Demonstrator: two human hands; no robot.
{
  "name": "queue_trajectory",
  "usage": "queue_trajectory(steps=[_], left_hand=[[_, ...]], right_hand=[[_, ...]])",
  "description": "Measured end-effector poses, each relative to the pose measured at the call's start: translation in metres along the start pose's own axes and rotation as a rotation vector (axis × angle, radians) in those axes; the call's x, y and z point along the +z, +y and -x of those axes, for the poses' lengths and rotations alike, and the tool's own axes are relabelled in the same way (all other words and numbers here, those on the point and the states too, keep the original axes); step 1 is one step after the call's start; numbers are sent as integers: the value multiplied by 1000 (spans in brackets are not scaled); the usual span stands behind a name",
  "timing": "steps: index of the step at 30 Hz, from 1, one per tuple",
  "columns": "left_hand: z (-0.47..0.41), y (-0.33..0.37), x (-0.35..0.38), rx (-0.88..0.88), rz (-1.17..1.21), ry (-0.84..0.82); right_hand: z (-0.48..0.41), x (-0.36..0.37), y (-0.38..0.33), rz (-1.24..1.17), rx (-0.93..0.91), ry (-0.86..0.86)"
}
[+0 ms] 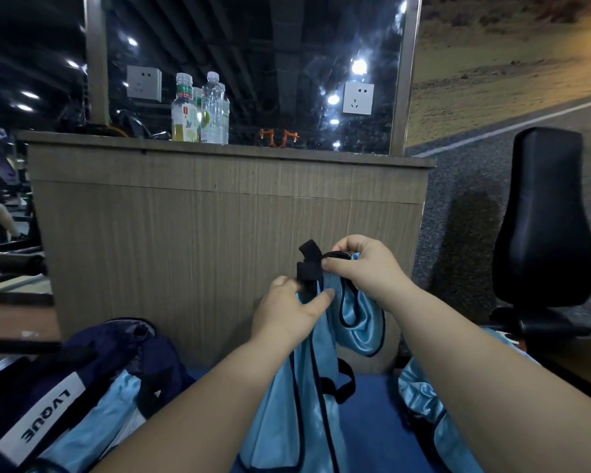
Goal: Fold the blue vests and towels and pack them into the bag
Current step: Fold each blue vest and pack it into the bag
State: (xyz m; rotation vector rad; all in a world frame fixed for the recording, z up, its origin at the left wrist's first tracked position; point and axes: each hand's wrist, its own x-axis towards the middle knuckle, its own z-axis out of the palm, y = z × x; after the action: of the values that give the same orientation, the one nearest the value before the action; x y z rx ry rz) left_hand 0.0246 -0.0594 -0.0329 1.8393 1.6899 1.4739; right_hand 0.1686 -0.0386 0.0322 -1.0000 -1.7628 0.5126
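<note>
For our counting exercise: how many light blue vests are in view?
3: the held vest, in the left hand and right hand; the bagged vest in the navy bag, left; the bunched vest, lower right. Others may be hidden.

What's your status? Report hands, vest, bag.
Hands: left hand and right hand grip blue vest, hanging unfolded. Open bag at left, blue cloth inside. Nothing in the way.

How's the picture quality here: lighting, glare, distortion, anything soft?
Head view: dim overall, though the vest, left hand and right hand gripping it read sharply. Head view: ceiling lights flare into streaked spots in the mirror. Head view: wide-angle bending tilts the mirror's posts and bows the counter; the far left edge is smeared.
</note>
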Motion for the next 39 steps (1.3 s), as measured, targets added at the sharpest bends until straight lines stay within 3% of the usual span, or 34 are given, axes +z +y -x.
queue_trajectory(steps=[6,17,22,31,36,39], left_hand=[[-14,-4,-10,69,-228,14],[-19,-25,-7,89,-410,-84],[-20,-31,-14,-10,-402,-234],[-22,-45,-24,-62,-632,-467],[-17,-54,-24,-98,-497,-605],[-13,-58,-25,-111,-362,-595]], right_hand=[[-1,1,0,10,4,91],[-5,4,3,58,46,96],[-8,3,13,107,102,126],[-10,-8,35,93,223,189],[-11,-15,42,111,245,213],[-11,-21,43,128,255,246]])
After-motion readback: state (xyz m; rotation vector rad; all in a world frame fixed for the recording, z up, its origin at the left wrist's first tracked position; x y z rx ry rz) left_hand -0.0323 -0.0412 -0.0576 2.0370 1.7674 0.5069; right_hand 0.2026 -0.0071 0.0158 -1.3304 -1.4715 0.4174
